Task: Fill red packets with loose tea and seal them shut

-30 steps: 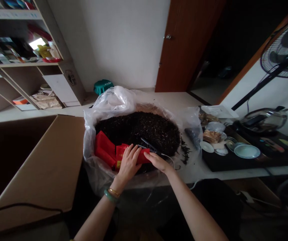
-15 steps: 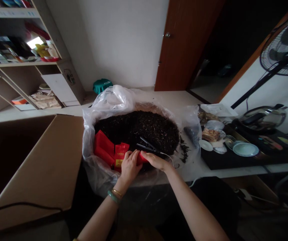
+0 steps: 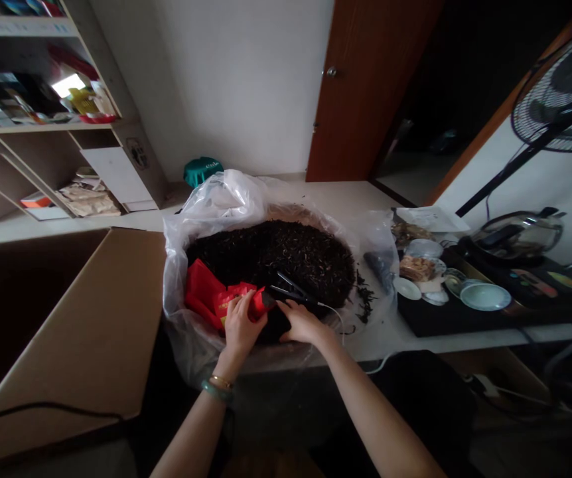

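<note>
My left hand [image 3: 239, 326] is wrapped round a small red packet [image 3: 261, 302], whose open mouth tilts to the right. My right hand [image 3: 302, 323] is just right of the packet, low over the dark loose tea leaves [image 3: 310, 252], its fingers apart and seemingly empty. The leaves fill a large clear plastic bag [image 3: 175, 285] with its rim spread wide. At the bag's left side lie more red packets [image 3: 200, 292], partly behind my left hand. A black tong-shaped tool [image 3: 290, 287] with a white cord rests on the leaves beyond my hands.
An open cardboard box [image 3: 101, 332] stands on the left. To the right, a black tray [image 3: 430, 322] holds bowls, jars and a glass kettle [image 3: 519, 236]. Some leaves [image 3: 364, 299] lie spilled beside the heap. A fan [image 3: 559, 99] stands at the far right.
My left hand has moved slightly left with the red packet, which now tilts with its mouth to the right. My right hand has let go of the packet and dropped toward the leaves.
</note>
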Demonstrator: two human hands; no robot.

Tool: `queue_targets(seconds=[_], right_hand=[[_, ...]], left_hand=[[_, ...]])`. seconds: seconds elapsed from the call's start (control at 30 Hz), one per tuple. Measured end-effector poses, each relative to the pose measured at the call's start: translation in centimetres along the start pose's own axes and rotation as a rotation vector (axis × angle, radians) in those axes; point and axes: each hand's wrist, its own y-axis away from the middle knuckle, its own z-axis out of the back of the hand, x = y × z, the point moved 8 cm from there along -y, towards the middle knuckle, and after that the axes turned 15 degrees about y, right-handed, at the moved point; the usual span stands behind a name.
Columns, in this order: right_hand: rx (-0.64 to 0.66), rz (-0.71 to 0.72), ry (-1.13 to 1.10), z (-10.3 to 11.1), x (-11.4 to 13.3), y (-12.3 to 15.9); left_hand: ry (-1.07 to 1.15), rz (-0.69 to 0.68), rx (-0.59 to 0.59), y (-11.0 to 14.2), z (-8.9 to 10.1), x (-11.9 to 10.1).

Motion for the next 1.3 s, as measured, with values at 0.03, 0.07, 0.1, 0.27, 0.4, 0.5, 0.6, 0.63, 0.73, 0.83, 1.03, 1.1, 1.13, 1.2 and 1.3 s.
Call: queue_targets(seconds=[0.03,0.07,0.1,0.27,0.4,0.5,0.6,0.63,0.73,0.83,1.03,1.1,1.13,1.2,1.3], right_hand=[[0.035,-0.026,0.070,-0.6,0.7,-0.1],[0.058,-0.044,0.120,-1.0,1.4,-0.3],[0.072,-0.051,0.160,-1.2,2.2,-0.5],[0.023,-0.003,0.334,-1.9,5.6,-1.5],[-0.021,0.004,0.401,-1.8,5.6,-1.4],[-0.069,-0.008,0.385,-0.9,4.5,-1.0],[-0.110,0.013,0.264,0.3,3.2,-0.9],[-0.134,0.022,0.191,0.8,2.7,-1.0],[-0.244,0.039,-0.078,3.3,0.9,-1.1],[-0.274,0.045,-0.340,5.9,-0.6,-0.9],[-0.358,0.128,-0.403,11.2,0.9,0.0],[-0.356,0.196,-0.333,11.7,2.5,0.0],[-0.355,0.228,-0.288,11.7,3.2,-0.1],[-0.357,0.265,-0.201,11.4,4.3,-0.4],[-0.391,0.255,-0.153,10.8,4.7,-0.7]], left_hand=[[0.025,0.008,-0.036,0.0,0.3,0.0],[0.047,0.020,-0.072,0.0,0.7,0.1],[0.064,0.037,-0.106,0.0,1.0,0.2],[0.098,0.104,-0.182,0.1,1.7,0.9],[0.112,0.104,-0.170,0.2,1.6,1.1],[0.108,0.102,-0.157,0.1,1.5,0.9],[0.104,0.102,-0.137,0.0,1.4,0.7],[0.103,0.100,-0.125,0.0,1.3,0.6],[0.091,0.088,-0.089,-0.1,0.9,0.5],[0.057,0.080,-0.056,-0.2,0.4,0.6],[0.026,0.081,0.007,-0.7,-1.0,0.6],[0.035,0.089,0.006,-0.8,-1.2,0.6],[0.042,0.093,0.002,-0.8,-1.2,0.7],[0.054,0.095,-0.010,-0.8,-1.2,0.8],[0.061,0.081,-0.016,-0.8,-1.2,0.8]])
